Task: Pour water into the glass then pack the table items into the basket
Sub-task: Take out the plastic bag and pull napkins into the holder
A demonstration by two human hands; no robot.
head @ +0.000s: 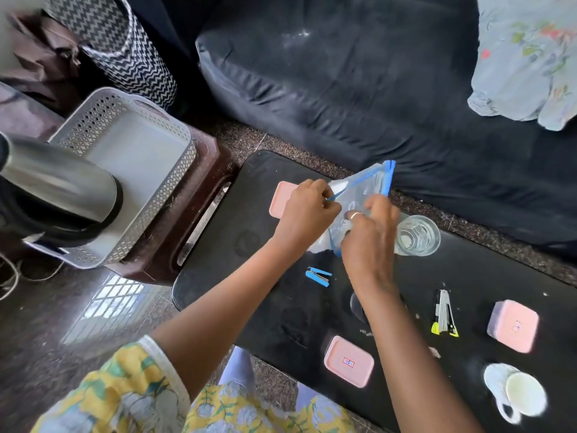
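Landmark: glass (416, 235), standing upright on the black counter (249, 276), far edge, nr the sofa.

1. Basket (131, 170): off the counter, well to the left of the glass, on a brown stool; looks empty apart from what the steel kettle in the foreground may hide.
2. Zip bag (362, 195): held in the air just left of the glass, between both hands, mouth w/ blue seal strip stretched open.
3. Step in hand (judged): opening the bag to take small items. Keep the mouth wide and the bag clear of the glass rim, as water level can't be read but a knock would likely spill it.
4. Left hand (307, 207): arm extended fwd, fingers pinched shut on the bag's left seal edge.
5. Right hand (368, 235): just beside the glass, fingers curled, gripping the bag's lower right side; ring visible.
6. Blue stapler (318, 275): on the counter, below-left of the glass; likely next in.
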